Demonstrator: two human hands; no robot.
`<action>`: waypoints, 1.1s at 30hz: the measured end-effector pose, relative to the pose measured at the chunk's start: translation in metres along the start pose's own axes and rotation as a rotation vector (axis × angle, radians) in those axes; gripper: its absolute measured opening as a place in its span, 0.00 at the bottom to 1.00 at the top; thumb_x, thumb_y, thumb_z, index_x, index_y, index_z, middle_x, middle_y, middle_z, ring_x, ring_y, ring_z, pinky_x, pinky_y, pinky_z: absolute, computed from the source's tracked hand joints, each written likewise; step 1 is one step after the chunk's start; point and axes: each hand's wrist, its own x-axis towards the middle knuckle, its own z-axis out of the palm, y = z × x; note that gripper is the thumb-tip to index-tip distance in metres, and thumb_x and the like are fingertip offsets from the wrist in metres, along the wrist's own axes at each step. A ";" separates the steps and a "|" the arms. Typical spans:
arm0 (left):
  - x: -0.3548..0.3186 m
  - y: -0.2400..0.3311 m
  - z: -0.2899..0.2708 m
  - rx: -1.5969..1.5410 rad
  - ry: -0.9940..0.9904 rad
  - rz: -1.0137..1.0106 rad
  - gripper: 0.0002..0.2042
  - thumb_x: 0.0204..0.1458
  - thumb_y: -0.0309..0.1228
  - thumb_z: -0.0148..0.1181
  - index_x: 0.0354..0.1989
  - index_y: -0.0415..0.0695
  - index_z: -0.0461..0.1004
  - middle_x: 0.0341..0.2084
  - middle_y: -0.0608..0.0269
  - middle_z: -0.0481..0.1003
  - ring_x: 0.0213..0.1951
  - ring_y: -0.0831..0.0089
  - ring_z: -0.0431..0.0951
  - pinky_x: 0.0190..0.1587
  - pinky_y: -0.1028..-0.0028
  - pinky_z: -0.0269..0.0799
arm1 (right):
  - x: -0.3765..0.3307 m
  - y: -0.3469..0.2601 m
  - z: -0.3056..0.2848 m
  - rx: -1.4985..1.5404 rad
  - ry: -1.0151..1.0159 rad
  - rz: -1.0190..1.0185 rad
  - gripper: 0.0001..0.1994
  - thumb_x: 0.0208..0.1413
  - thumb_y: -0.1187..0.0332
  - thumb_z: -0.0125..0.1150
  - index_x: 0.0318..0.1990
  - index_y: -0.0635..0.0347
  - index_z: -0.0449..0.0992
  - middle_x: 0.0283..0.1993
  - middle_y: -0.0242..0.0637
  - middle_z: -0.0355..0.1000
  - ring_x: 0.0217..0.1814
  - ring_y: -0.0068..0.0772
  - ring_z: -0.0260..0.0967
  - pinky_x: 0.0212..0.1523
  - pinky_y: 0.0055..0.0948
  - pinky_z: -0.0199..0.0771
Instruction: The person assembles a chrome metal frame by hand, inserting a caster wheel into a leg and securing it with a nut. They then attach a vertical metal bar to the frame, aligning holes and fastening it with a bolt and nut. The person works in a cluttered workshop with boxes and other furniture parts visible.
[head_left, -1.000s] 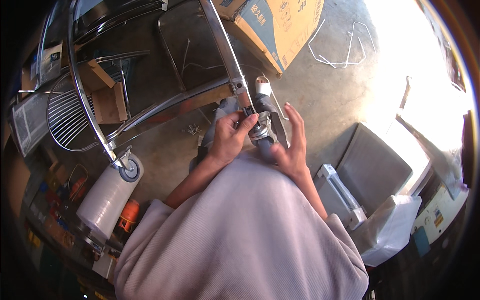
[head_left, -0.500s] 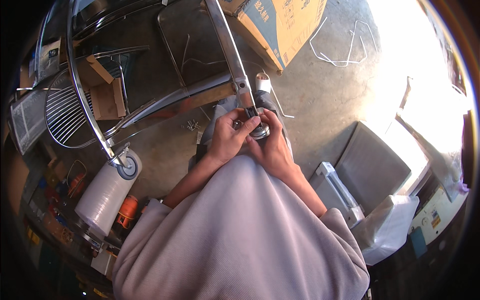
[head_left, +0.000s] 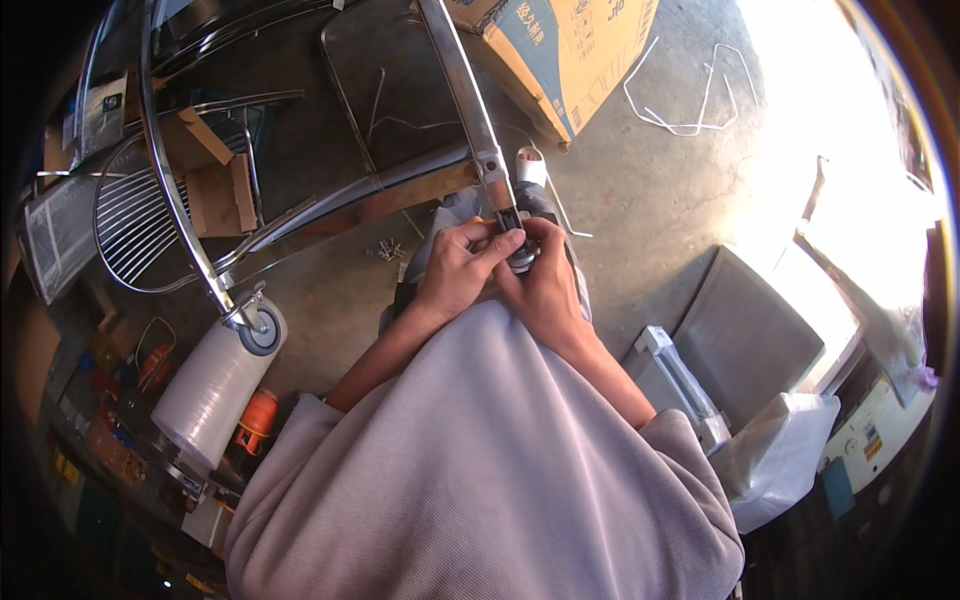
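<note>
"What's done?"

"Left: a grey, round caster wheel already sits on the near end of a curved chrome tube. Right: a straight chrome tube seems unfinished; I cannot tell whether its dark end fitting is fully seated."

"And the fingers?"

"The left hand pinches the fitting; the right hand curls its fingers around the right side. It lies between them."

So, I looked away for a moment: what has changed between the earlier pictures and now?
The right hand, open and off to the right at first, has moved left and taken hold of the fitting at the end of the metal leg. The left hand has stayed at the fitting; the cardboard box has stayed put.
</note>
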 end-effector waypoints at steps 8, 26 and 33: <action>0.004 0.001 -0.011 0.136 -0.081 -0.005 0.13 0.63 0.35 0.67 0.37 0.34 0.84 0.24 0.63 0.77 0.30 0.81 0.73 0.34 0.73 0.68 | 0.002 -0.005 -0.001 0.002 0.003 0.031 0.27 0.58 0.67 0.69 0.60 0.70 0.65 0.53 0.59 0.74 0.55 0.60 0.74 0.56 0.48 0.74; 0.125 0.048 -0.044 0.064 0.092 0.033 0.32 0.65 0.51 0.62 0.63 0.33 0.67 0.40 0.57 0.81 0.42 0.76 0.79 0.48 0.74 0.73 | 0.004 -0.020 0.005 0.002 0.041 0.162 0.23 0.61 0.64 0.67 0.56 0.71 0.68 0.50 0.60 0.73 0.51 0.59 0.74 0.52 0.46 0.74; 0.107 0.052 -0.063 0.011 -0.155 0.008 0.19 0.63 0.37 0.67 0.53 0.35 0.70 0.42 0.55 0.81 0.43 0.76 0.81 0.47 0.74 0.78 | 0.007 -0.021 0.002 -0.030 0.025 0.156 0.22 0.61 0.64 0.66 0.56 0.70 0.68 0.49 0.60 0.73 0.53 0.59 0.73 0.55 0.47 0.73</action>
